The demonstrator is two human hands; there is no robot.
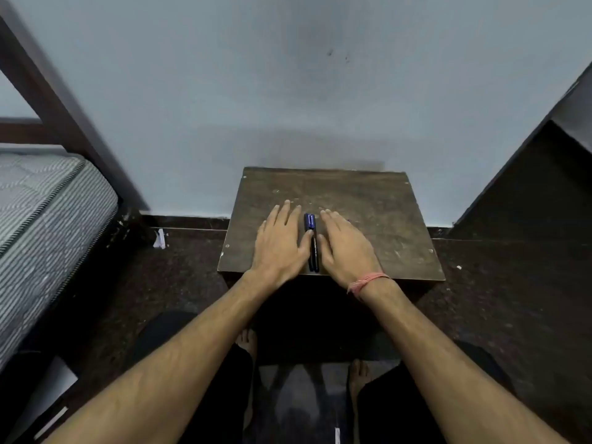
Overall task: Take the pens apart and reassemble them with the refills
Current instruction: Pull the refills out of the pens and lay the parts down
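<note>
Still at the Start: Two Pens Lie Whole Between Flat Hands

Both hands lie palm-down on the small wooden table [368,200], fingers straight and loosely spread, gripping nothing. The left hand [278,240] sits just left of the pens [312,243]; its thumb reaches across to touch the dark barrels about midway. The right hand [347,246], with a red thread band [368,280] at its wrist, lies just right of them, its inner edge close alongside, though contact cannot be confirmed.

The pens lie side by side in the gap between the hands, blue caps pointing away from the person, black ends almost at the table's near edge. Both look fully assembled, so I judge no dismantling has begun. No spare refills are visible; a small bluish trace shows past the right hand's far edge, too little to name.

Risks from here, as I judge them: the round barrels sit close to the near edge, and a careless nudge could roll one off onto the dark floor. Small parts would be hard to spot on this scuffed, dark wood.
</note>
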